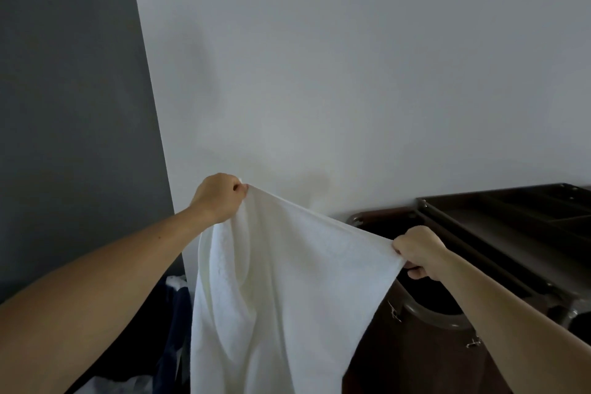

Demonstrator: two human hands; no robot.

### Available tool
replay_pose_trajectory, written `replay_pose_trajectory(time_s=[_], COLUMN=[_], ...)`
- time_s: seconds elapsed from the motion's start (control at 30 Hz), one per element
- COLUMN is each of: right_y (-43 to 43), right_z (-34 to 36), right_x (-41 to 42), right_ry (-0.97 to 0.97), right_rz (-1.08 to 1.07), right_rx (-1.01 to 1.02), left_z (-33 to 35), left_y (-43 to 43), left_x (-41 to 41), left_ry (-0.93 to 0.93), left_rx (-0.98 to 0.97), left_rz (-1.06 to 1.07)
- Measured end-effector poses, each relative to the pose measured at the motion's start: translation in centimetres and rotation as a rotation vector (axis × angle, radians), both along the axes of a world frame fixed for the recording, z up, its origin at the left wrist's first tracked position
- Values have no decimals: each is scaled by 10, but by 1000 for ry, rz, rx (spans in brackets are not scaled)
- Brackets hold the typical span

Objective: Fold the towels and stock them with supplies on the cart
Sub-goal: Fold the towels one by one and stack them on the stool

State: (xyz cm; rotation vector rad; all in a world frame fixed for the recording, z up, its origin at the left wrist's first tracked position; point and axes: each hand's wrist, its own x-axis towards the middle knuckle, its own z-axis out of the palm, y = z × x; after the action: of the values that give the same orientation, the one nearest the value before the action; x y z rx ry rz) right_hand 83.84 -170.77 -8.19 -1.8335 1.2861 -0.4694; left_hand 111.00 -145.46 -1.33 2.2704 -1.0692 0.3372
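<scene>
The left hand (pixel 217 198) has its fingers curled tight, pinching one top corner of a white towel (pixel 281 291); the right hand (pixel 419 253) grips the other corner lower down, fingers curled round the cloth with the thumb underneath. The top edge runs taut and slanted between them, and the rest hangs in loose folds out of the bottom of the view. The hanging towel hides part of a dark brown cart (pixel 499 227) to the right, whose top tray stands against a pale wall (pixel 351 73). Lower left, behind the left forearm, lies a heap of dark blue and white cloth (pixel 176 304).
</scene>
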Motion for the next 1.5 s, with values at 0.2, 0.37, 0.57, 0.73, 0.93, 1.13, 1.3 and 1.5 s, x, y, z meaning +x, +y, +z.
replay_pose_trajectory(time_s=[0.2,0.37,0.57,0.73,0.93,1.13,1.3,1.5], right_y=[12,28,25,24,25,26,23,15], right_z=[7,-2,-5,-8,5,19,26,9], right_x=[-15,-16,-13,-18,-29,-30,-28,-19], right_ry=[-183,22,63,128,-97,-344,-688,-807], right_rz=[460,700,607,656,525,458,607,192], right_rx=[-341,-500,-512,-463,-501,-319,104,379], left_z=[-1,-1,-2,0,-5,-3,0,-18], left_y=[13,14,13,16,26,28,22,35], left_x=[15,17,14,17,27,32,36,52], left_ry=[33,41,39,53,76,88,199,390], left_rx=[-9,-6,-4,-22,-22,-25,-32,-120], left_rz=[98,104,81,108,137,139,180,446])
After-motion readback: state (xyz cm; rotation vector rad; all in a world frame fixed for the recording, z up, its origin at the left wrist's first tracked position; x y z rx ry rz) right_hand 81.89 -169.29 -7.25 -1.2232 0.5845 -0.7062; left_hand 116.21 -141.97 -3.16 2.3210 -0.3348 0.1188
